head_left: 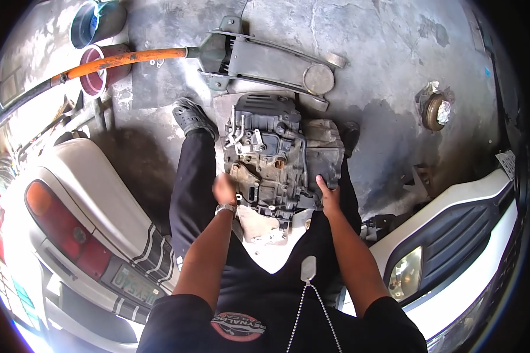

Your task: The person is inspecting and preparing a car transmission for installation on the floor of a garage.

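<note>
The gearbox (280,162), a grey and dirty metal casting, is in the middle of the frame, held between the person's legs above the concrete floor (383,53). Its long axis runs from the lower part of the frame to the upper part, a little tilted, and the end with the thin metal pipes points to the top, toward the jack (265,59). The lower end, pale and flat, points to the person's body. The left hand (224,189) is on the lower left side of the gearbox; it looks closed around a part of the housing, but the picture is blurred there and I cannot tell the grip for sure. A watch (225,208) is on this wrist. The right hand (328,194) grasps the lower right edge of the gearbox, with the fingers bent over the rim. A shoe (191,116) stands on the floor at the upper left of the gearbox. The jack lies just above the gearbox, and its orange handle (118,60) goes to the upper left of the frame, past a blue bucket (94,22) and a red bucket (100,70). At the lower left is the rear of a white car (82,206) with a red lamp. At the lower right is the front of a second white car (453,259). A round metal part (434,112) lies on the floor at the upper right.
</note>
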{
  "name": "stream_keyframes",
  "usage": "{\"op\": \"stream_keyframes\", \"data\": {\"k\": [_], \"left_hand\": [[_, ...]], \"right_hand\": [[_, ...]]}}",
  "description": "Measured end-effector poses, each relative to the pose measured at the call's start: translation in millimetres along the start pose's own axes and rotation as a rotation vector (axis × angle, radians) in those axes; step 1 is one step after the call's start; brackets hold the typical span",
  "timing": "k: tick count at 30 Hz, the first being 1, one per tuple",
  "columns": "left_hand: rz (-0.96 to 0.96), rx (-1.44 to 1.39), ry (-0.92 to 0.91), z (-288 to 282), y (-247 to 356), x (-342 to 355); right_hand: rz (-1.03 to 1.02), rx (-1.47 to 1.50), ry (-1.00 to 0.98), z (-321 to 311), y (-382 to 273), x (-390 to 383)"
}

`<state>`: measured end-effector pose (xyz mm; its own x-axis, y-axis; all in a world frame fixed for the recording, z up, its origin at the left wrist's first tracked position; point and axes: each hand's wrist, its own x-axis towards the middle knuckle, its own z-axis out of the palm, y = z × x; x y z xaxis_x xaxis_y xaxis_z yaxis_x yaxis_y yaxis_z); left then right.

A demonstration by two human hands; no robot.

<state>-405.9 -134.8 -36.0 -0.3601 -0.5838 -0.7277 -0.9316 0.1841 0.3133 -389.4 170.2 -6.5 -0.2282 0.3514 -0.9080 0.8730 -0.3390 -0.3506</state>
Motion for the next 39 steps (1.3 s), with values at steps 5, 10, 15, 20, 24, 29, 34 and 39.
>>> {"op": "stream_keyframes", "data": {"k": [5,10,15,20,24,29,34,39], "left_hand": [[-0.072,-0.100,0.004,-2.5,-2.5,-2.3],[-0.107,-0.086,-0.057,-9.7,-3.3,4.6],[-0.043,-0.263,-0.050,-4.8,-7.3,-11.7],[-0.031,-0.349,0.141,-0.2,-6.9,-17.1],[-0.096,-0.293,0.124,-9.0,-19.4,-2.9],[-0.129,-0.247,0.033,-1.1,-8.8,-5.2],[-0.128,-0.137,-0.012,-3.2,-15.2,9.1],[0.058,-0.129,0.004,2.2,-5.0,-7.0]], "right_hand": [[-0.048,0.013,0.000,2.9,1.2,1.2],[-0.024,0.034,-0.014,2.7,4.7,4.5],[-0.028,0.036,0.015,2.0,8.0,1.6],[0.090,0.004,-0.005,2.0,5.9,2.6],[0.028,0.038,-0.029,2.2,10.5,6.3],[-0.034,0.074,0.021,0.3,13.6,5.7],[-0.006,0.033,-0.005,-0.1,6.8,4.1],[0.007,-0.026,-0.054,-3.4,1.3,1.7]]}}
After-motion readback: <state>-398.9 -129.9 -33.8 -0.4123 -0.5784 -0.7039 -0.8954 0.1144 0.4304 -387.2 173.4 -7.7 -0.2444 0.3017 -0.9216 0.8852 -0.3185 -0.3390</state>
